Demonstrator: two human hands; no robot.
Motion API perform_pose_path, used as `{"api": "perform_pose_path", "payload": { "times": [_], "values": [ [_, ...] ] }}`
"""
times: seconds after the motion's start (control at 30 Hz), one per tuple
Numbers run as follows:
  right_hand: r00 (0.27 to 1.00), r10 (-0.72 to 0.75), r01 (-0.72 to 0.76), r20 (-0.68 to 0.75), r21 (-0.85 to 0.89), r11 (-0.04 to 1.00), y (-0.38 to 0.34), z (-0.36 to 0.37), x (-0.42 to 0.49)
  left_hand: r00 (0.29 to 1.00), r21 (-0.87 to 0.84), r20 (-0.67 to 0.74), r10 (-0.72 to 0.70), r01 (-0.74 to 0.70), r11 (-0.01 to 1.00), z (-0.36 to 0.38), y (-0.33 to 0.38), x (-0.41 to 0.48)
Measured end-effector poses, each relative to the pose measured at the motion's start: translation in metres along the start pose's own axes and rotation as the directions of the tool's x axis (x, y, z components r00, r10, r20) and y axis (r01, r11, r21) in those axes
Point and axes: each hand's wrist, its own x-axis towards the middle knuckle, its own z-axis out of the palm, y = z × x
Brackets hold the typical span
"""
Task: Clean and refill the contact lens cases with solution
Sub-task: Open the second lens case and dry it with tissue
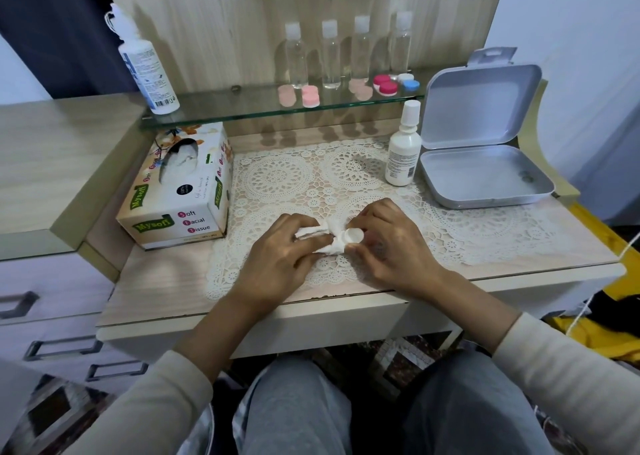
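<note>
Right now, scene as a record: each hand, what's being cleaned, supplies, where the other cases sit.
left hand: grips wadded tissue
right hand: pinches white case part, with the tissue against it
glass shelf: large solution bottle, four clear bottles, lens cases in pink, red and white-blue
lace mat: small white bottle, capped and upright
tissue box: left of the hands
tin: lid open, far right
</note>
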Motion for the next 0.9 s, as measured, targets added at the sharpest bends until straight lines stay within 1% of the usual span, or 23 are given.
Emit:
{"api": "perform_pose_path", "payload": {
  "times": [0.17, 0.33, 0.47, 0.67, 0.83, 0.9],
  "values": [
    [0.999, -0.018, 0.019, 0.029, -0.036, 0.999, -0.001, 0.002, 0.0, 1.0, -0.039, -0.02, 0.001, -0.002, 0.999, -0.002, 0.0, 0.0],
    [0.999, -0.023, 0.024, 0.033, -0.025, 0.999, -0.002, 0.001, 0.0, 0.999, -0.012, -0.04, 0.03, -0.03, 0.999, 0.0, 0.001, 0.0],
    [0.999, -0.022, 0.022, 0.029, -0.017, 1.0, -0.003, 0.001, -0.001, 0.999, -0.012, -0.047, 0.014, -0.014, 1.0, 0.0, 0.005, -0.001],
    [1.0, 0.021, -0.022, -0.015, -0.014, 1.0, -0.002, 0.002, 0.0, 0.991, -0.138, -0.105, -0.079, 0.064, 0.988, -0.002, 0.005, -0.004],
    [0.996, 0.061, -0.063, -0.066, -0.023, 0.998, -0.001, 0.002, -0.001, 0.957, -0.262, -0.198, -0.211, 0.156, 0.952, -0.012, 0.008, -0.001],
    [0.995, 0.069, -0.072, -0.072, -0.03, 0.997, -0.001, 0.002, -0.001, 0.931, -0.324, -0.184, -0.316, 0.246, 0.914, -0.019, 0.013, 0.0]
  ]
}}
